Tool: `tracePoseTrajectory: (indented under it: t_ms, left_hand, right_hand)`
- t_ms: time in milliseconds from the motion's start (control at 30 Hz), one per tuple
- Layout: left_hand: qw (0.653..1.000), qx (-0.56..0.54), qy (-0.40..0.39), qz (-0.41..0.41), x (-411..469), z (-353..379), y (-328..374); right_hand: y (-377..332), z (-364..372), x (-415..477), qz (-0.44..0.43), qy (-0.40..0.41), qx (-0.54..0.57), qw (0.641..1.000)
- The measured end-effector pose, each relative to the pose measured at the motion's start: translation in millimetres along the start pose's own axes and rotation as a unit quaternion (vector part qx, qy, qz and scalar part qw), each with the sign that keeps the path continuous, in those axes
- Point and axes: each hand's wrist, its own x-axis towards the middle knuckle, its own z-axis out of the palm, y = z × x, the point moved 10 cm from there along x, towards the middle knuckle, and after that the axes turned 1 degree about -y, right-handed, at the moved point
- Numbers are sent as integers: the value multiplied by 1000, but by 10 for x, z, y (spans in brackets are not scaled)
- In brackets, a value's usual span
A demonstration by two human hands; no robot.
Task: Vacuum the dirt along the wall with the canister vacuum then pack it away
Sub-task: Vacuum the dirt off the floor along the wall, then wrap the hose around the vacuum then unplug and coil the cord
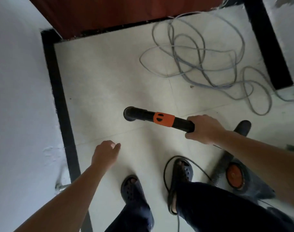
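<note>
Two bare hands show on my feed, well apart: the right hand (204, 129) is wrapped around the rear end of the black vacuum wand (159, 118) with its orange collar, and the left hand (106, 153) hangs free, fingers loosely curled on nothing. I see the wand's round mouth pointing toward the black baseboard (59, 91) on the left, above pale tiles. The canister vacuum (235, 177) sits at lower right beside its ribbed hose (221, 168), and tangled grey cable (201, 61) lies farther off.
</note>
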Motion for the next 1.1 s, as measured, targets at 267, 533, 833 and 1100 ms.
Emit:
tracePoseTrajectory:
  t_ms: [267,533,833,1100]
  left_hand:
    - [859,-490,-69,-133,-1208,-641,1107]
    - [821,-549,-88,-131,-2218,-1078,2288]
    - [917,-392,-68,-28,-2781,-1361,3370]
    - [909,-380,-169,37,-3841,-442,4373]
  right_hand:
    - [-692,-662,-1402,-7,36,116,993]
    - [-473,-952,-2530,33,40,221,974]
    - [319,-184,-3818,127,23,432,893]
    - [992,93,-4775,220,162,512,814]
